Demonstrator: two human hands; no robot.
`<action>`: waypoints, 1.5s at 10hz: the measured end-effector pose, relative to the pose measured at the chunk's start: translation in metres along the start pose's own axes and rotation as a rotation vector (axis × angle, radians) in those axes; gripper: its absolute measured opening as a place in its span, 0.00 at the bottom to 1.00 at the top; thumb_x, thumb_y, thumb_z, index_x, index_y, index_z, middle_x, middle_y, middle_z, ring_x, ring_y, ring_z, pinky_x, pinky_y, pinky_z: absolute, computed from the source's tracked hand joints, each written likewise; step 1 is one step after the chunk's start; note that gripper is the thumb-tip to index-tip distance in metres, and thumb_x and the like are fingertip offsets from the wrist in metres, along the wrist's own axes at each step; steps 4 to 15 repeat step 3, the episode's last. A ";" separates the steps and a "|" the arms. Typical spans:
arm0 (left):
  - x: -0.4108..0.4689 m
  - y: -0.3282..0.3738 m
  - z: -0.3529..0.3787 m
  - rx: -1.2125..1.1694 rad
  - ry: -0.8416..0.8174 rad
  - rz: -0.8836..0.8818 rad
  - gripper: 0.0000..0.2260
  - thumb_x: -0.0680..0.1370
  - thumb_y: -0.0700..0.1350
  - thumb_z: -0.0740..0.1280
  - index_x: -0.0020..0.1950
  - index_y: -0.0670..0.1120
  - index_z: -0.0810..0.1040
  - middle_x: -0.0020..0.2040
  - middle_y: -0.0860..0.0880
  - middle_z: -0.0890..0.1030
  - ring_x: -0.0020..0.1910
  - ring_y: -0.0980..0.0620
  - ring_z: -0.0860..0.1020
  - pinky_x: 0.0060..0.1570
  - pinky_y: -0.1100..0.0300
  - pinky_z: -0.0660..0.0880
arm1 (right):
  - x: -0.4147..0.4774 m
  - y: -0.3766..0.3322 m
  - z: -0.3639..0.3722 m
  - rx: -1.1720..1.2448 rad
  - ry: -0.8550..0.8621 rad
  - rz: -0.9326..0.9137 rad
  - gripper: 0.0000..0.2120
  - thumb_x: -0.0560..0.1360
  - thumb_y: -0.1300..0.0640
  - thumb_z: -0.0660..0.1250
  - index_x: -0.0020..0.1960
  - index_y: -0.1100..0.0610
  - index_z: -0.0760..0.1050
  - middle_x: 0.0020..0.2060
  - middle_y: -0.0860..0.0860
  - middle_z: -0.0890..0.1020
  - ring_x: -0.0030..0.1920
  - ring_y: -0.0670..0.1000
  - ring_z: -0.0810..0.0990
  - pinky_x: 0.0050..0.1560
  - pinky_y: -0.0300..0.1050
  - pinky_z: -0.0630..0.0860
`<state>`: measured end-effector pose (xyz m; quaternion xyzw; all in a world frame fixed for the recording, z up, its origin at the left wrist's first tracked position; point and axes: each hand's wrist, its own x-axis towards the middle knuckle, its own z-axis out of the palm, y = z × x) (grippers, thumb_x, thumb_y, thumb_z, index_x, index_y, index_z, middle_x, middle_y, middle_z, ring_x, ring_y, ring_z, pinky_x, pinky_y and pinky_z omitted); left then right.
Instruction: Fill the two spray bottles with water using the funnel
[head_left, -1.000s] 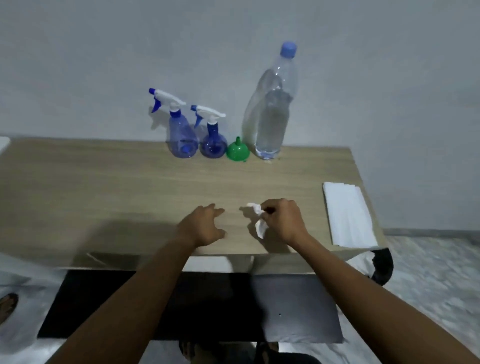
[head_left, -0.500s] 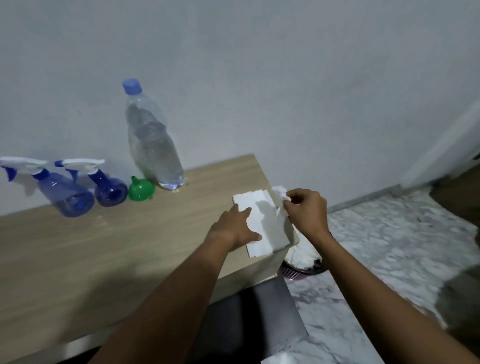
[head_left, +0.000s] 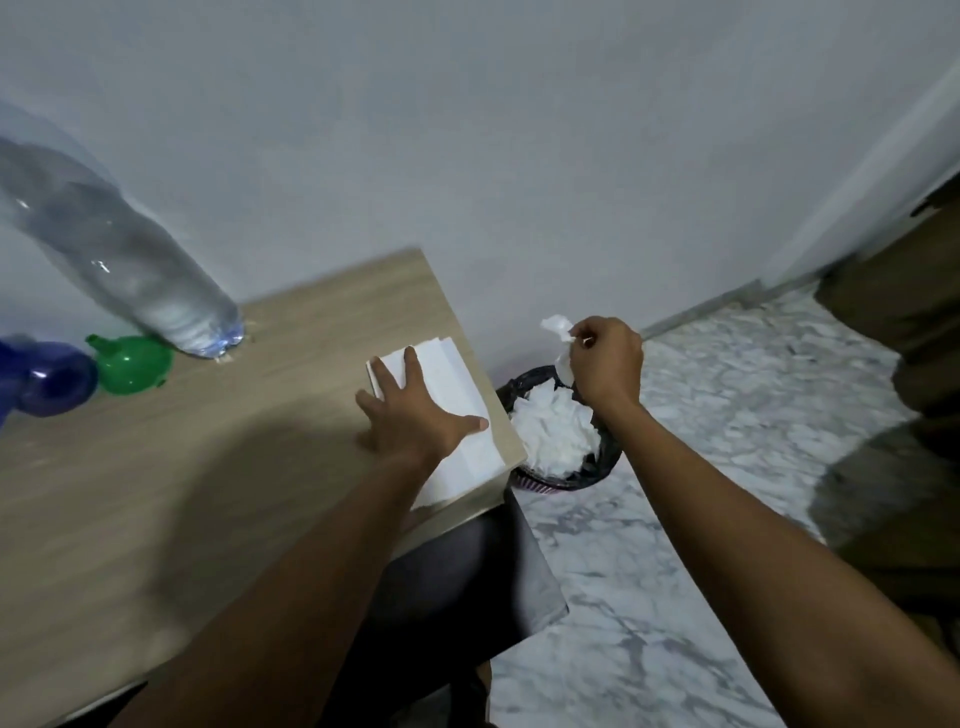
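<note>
At the far left edge stands a blue spray bottle (head_left: 49, 384), only its round base in view. A green funnel (head_left: 134, 362) lies upside down beside it on the wooden table (head_left: 208, 467). A large clear water bottle (head_left: 114, 260) stands behind the funnel. My left hand (head_left: 415, 415) rests flat, fingers spread, on a stack of white paper towels (head_left: 457, 415) at the table's right end. My right hand (head_left: 605, 361) pinches a crumpled white tissue (head_left: 558, 332) above a bin.
A small bin with a black liner (head_left: 597, 467), full of white tissues, stands on the marble floor just off the table's right edge. A grey wall runs behind. Something brown (head_left: 904, 322) stands at the far right.
The view has swung right, so the spray bottles have slid almost out of frame. My right hand has carried the tissue off the table to above the bin. My left hand has moved onto the towel stack.
</note>
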<state>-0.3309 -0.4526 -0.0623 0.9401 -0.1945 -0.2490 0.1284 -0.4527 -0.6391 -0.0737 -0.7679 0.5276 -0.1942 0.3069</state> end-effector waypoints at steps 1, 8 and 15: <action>0.002 -0.001 0.002 0.015 0.013 0.003 0.60 0.61 0.69 0.77 0.80 0.59 0.42 0.82 0.49 0.41 0.78 0.34 0.50 0.65 0.32 0.66 | 0.005 0.023 0.017 -0.045 -0.089 0.036 0.13 0.78 0.64 0.67 0.61 0.58 0.82 0.58 0.55 0.83 0.51 0.56 0.82 0.48 0.44 0.77; -0.003 -0.001 -0.005 -0.088 0.014 0.013 0.59 0.61 0.68 0.77 0.81 0.58 0.44 0.82 0.49 0.41 0.78 0.36 0.49 0.68 0.30 0.63 | -0.013 0.037 0.038 -0.042 -0.183 0.022 0.17 0.73 0.61 0.71 0.62 0.55 0.82 0.58 0.53 0.84 0.55 0.54 0.84 0.57 0.51 0.81; -0.003 -0.001 -0.005 -0.088 0.014 0.013 0.59 0.61 0.68 0.77 0.81 0.58 0.44 0.82 0.49 0.41 0.78 0.36 0.49 0.68 0.30 0.63 | -0.013 0.037 0.038 -0.042 -0.183 0.022 0.17 0.73 0.61 0.71 0.62 0.55 0.82 0.58 0.53 0.84 0.55 0.54 0.84 0.57 0.51 0.81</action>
